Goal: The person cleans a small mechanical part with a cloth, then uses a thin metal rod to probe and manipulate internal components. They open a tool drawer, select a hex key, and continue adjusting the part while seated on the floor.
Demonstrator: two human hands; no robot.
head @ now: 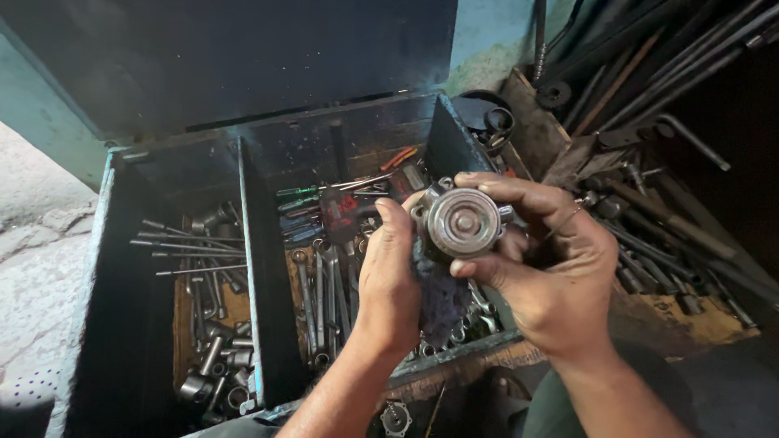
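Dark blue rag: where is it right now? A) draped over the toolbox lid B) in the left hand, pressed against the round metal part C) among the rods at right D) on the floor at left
B: the dark blue rag hangs from the left hand against the round grey metal part, which the right hand grips.

A dull silver-grey round metal part [464, 222] with ringed grooves on its face sits at centre frame, over a dark blue-purple rag [441, 298]. The toolbox [96, 235] at left is faded teal outside, black inside. Its spanners [318, 292] are grey steel. Upper centre lie green-handled screwdrivers [298, 192] and orange-handled pliers [399, 157]. Rusty brown rods [649, 73] fill the upper right.
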